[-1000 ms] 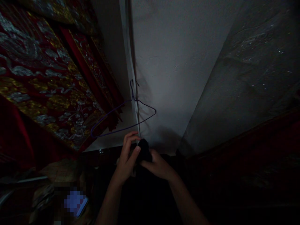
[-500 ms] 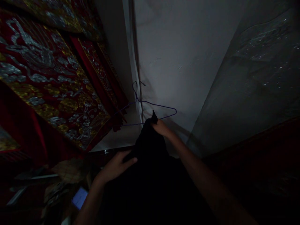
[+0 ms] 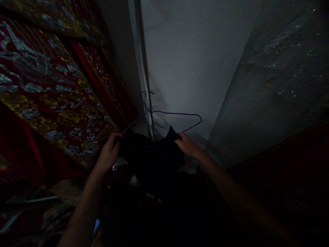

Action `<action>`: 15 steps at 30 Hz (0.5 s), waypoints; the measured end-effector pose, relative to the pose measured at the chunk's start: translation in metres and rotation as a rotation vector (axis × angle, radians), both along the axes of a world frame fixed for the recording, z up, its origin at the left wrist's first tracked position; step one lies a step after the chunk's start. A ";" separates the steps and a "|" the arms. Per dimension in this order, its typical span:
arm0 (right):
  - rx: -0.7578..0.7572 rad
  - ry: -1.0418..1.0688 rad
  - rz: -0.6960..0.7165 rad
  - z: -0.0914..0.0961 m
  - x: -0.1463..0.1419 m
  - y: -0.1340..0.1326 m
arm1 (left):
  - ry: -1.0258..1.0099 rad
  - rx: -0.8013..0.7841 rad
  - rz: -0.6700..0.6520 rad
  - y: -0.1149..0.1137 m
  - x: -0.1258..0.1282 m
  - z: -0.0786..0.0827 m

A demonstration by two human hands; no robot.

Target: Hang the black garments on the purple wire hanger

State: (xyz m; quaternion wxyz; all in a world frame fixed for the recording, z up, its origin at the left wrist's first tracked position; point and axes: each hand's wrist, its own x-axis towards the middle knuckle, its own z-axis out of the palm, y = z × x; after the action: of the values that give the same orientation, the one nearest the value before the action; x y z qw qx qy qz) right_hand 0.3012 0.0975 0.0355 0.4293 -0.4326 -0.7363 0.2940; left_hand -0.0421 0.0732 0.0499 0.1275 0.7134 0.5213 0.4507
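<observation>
Moved up and outward since half a second ago: left hand (image 3: 108, 154), off the front of the black garment (image 3: 154, 156) and now pinching its left top edge just under the purple wire hanger (image 3: 169, 115), beside the red-and-gold embroidered cloth (image 3: 51, 96). Spread wide between both hands, likely to line the cloth up with the hanger's lower bar. Hooked on a pale vertical strip (image 3: 144, 85) against the white wall (image 3: 190, 58), with its right shoulder swung further right than before. Closed on the garment's right top corner: right hand (image 3: 187, 145), close below the hanger's right arm.
</observation>
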 end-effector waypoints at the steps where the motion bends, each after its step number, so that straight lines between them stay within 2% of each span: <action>1: -0.017 0.004 0.028 -0.001 -0.001 -0.003 | -0.011 0.037 -0.025 0.003 0.005 0.006; 3: -0.032 -0.016 0.066 -0.002 -0.001 -0.008 | -0.020 0.085 -0.032 0.009 0.009 0.016; 5: 0.010 -0.070 -0.005 -0.002 0.004 -0.009 | -0.013 0.056 -0.045 0.011 0.006 0.024; 9: 0.246 -0.168 -0.389 0.009 0.031 0.004 | -0.069 -0.096 -0.099 0.008 -0.005 0.039; 11: 0.302 -0.201 -0.540 0.018 0.045 0.018 | -0.116 -0.159 -0.109 0.005 -0.006 0.048; 13: 0.294 -0.222 -0.529 0.027 0.056 0.036 | -0.170 -0.228 -0.121 0.004 -0.005 0.056; 15: 0.195 -0.214 -0.354 0.036 0.064 0.050 | -0.226 -0.274 -0.119 0.006 -0.006 0.061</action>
State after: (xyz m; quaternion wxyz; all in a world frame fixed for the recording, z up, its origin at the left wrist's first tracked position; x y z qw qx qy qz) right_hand 0.3654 0.1478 0.0717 0.4334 -0.5402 -0.7153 0.0938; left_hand -0.0484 0.0787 0.1106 0.3077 0.6636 0.5171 0.4445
